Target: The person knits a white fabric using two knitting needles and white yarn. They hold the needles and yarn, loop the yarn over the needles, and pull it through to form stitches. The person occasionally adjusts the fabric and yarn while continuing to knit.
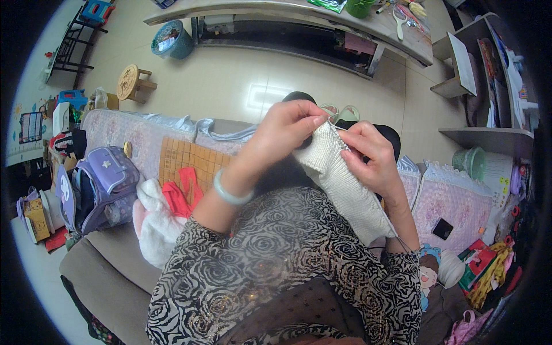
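Note:
A cream knitted piece (345,189) hangs from thin knitting needles in front of my chest and slants down to the right. My left hand (293,129) wears a pale bangle (232,189) at the wrist and pinches the upper left corner of the knitting and a needle between thumb and fingers. Close by on the right, my right hand (370,155) grips the stitched upper edge with a needle. Most of each needle is hidden by the fingers and stitches. A ball of white yarn (450,268) lies on the sofa at the lower right.
On the sofa at left are a purple backpack (108,181), a white plush item (157,228), a red cloth (183,192) and a bamboo mat (198,157). A phone (442,229) lies at right. Beyond are a coffee table (293,13), a wooden stool (128,83) and green slippers (347,114).

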`<state>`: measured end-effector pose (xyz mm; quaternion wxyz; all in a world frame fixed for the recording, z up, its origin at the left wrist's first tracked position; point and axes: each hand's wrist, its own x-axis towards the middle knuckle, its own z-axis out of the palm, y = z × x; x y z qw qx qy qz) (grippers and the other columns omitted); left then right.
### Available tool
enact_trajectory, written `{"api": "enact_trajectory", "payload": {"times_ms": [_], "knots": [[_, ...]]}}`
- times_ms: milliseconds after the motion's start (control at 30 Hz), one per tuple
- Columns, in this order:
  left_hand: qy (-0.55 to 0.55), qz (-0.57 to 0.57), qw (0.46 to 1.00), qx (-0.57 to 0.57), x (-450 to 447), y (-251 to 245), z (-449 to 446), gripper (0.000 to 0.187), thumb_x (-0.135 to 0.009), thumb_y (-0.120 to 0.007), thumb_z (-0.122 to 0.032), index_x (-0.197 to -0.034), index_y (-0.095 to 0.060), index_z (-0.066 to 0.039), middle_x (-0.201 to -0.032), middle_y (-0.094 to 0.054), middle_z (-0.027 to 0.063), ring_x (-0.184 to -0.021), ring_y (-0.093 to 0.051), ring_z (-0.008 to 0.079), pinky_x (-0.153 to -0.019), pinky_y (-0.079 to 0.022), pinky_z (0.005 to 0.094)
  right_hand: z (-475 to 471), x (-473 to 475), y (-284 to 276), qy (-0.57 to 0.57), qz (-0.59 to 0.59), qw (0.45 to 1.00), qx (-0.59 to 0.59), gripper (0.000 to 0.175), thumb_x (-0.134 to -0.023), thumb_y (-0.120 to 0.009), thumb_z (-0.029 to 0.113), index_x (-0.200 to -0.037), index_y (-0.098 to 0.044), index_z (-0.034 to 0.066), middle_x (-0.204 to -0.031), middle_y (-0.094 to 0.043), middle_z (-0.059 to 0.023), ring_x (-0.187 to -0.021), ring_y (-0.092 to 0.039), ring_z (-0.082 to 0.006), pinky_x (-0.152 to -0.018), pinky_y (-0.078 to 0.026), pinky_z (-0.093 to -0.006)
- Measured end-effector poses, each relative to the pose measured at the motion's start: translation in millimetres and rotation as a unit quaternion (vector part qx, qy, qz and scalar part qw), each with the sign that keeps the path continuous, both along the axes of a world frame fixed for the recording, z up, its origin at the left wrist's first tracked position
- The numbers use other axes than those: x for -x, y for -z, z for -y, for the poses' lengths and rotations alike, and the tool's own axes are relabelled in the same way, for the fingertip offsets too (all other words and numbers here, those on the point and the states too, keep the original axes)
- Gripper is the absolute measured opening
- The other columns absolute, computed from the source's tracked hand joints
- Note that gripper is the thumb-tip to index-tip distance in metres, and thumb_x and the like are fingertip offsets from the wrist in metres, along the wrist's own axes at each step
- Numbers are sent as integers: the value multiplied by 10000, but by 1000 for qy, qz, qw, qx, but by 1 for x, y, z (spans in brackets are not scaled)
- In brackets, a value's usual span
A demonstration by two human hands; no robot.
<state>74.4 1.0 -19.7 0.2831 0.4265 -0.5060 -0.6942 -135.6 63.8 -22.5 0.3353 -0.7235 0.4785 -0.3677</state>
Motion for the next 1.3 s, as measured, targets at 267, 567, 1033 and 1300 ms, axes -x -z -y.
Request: {"api": "enact_trajectory", "payload": {"times_ms": [267,567,1033,1300], "knots": [[-86,-9,995,49,12,4,-19,125,-942,-612,-98,-1011,-659,-4,-720,-577,-46,-542,-443,4,-457,-318,173,3,0,-1,19,-9,999,-24,304,-774,-665,-5,-1078,-664,7,-924,-611,-114,-726,-599,-198,-621,-481,-290],[-74,-4,993,93,18,4,-15,138,-931,-606,-73,-1028,-651,15,-834,-627,-1,-718,-534,49,-627,-423,211,53,-4,19,-93,217,969,-70,588,-1005,-380,490,-1174,-611,-23,-1240,-588,-167,-1204,-526,-284,-1063,-349,-369],[-104,-29,988,111,20,12,-11,170,-914,-644,-79,-1063,-648,2,-911,-652,3,-811,-579,59,-735,-472,200,20,15,9,1,15,1000,-15,247,-749,-692,8,-996,-693,9,-710,-546,-59,-627,-530,-154,-573,-417,-294],[-48,0,999,22,7,3,-1,156,-939,-619,-119,-1057,-650,-23,-832,-603,-41,-655,-469,12,-550,-363,166,13,8,4,-36,33,999,14,322,-771,-652,16,-1093,-658,6,-826,-544,-87,-695,-542,-172,-612,-439,-301]]}}
